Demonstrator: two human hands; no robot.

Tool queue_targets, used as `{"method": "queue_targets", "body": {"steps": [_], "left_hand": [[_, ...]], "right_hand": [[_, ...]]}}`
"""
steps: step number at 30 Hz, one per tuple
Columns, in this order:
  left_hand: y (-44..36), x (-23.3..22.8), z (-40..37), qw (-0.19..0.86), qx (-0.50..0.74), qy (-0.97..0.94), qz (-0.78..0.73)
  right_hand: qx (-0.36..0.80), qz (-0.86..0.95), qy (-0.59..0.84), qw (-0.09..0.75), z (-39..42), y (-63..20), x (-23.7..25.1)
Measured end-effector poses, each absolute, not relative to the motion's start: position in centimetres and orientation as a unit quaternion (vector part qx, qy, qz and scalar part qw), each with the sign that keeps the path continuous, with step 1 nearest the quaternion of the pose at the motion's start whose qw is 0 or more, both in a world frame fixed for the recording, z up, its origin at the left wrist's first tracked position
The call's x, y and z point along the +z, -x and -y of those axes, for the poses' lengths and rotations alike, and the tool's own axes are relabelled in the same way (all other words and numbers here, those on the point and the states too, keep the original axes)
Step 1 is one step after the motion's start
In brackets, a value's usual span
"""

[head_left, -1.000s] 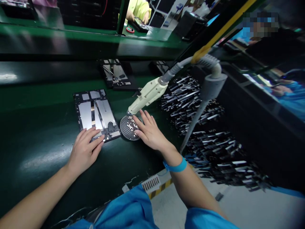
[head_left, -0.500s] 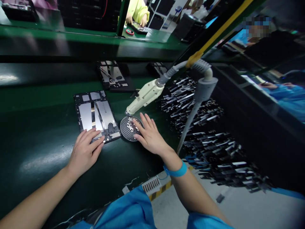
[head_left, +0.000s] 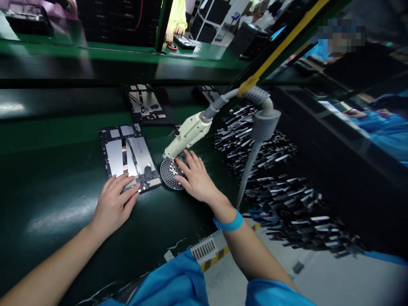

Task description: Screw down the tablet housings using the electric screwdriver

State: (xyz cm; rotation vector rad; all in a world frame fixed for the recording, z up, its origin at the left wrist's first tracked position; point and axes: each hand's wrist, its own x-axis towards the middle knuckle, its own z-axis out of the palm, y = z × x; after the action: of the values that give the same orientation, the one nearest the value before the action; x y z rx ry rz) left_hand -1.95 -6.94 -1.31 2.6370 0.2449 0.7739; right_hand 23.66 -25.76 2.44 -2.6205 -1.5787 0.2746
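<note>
A dark green conveyor belt (head_left: 57, 170) carries an opened tablet chassis (head_left: 129, 156); a round perforated screw tray (head_left: 171, 173) lies just beside it; another chassis (head_left: 145, 104) sits farther along.

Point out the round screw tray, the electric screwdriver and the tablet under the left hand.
Screw tray (head_left: 169, 174), head view, perforated face.
Screwdriver (head_left: 185, 134), head view, cream body.
Tablet (head_left: 127, 155), head view, silver inner plate.

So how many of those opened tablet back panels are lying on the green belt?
2. One tablet panel lies under the left hand, beside the round screw tray. A second panel lies farther up the belt. A dark shape beyond may be another.
</note>
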Motion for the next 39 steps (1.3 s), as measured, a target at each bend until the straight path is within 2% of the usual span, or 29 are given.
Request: {"method": "queue_targets", "body": {"steps": [5, 15, 18, 21, 26, 27, 29, 32, 37, 39], "left_hand": [[1.9, -1.3, 6.9, 0.195, 0.278, -0.936, -0.088], [2.0, -1.4, 7.0, 0.192, 0.280, -0.936, -0.087], [2.0, -1.4, 6.9, 0.191, 0.280, -0.937, -0.085], [1.9, -1.3, 7.0, 0.190, 0.281, -0.937, -0.085], [1.9, -1.3, 7.0, 0.188, 0.283, -0.936, -0.088], [2.0, -1.3, 6.9, 0.189, 0.282, -0.937, -0.088], [2.0, -1.4, 6.8, 0.190, 0.279, -0.937, -0.087], [2.1, -1.6, 6.7, 0.192, 0.278, -0.937, -0.086], [1.9, -1.6, 6.9, 0.205, 0.277, -0.934, -0.092], [1.8, -1.5, 7.1, 0.211, 0.275, -0.933, -0.096]], "right_hand": [[0.086, 0.522, 0.847, 0.052, 26.9, -23.4, 2.6], [0.078, 0.525, 0.847, 0.033, 28.4, -22.6, 1.6], [0.072, 0.518, 0.851, 0.053, 28.4, -23.1, 1.5], [0.041, 0.524, 0.836, 0.157, 28.6, -23.4, 1.7], [-0.102, 0.386, 0.777, 0.487, 25.8, -23.7, 3.2], [-0.109, 0.358, 0.758, 0.534, 24.3, -23.9, 3.7], [-0.052, 0.366, 0.711, 0.598, 20.9, -24.4, 4.8], [0.038, 0.428, 0.684, 0.590, 17.0, -25.2, 5.7], [-0.055, 0.463, 0.697, 0.545, 19.1, -25.8, 4.0], [-0.031, 0.458, 0.718, 0.523, 20.9, -25.9, 3.2]]}}
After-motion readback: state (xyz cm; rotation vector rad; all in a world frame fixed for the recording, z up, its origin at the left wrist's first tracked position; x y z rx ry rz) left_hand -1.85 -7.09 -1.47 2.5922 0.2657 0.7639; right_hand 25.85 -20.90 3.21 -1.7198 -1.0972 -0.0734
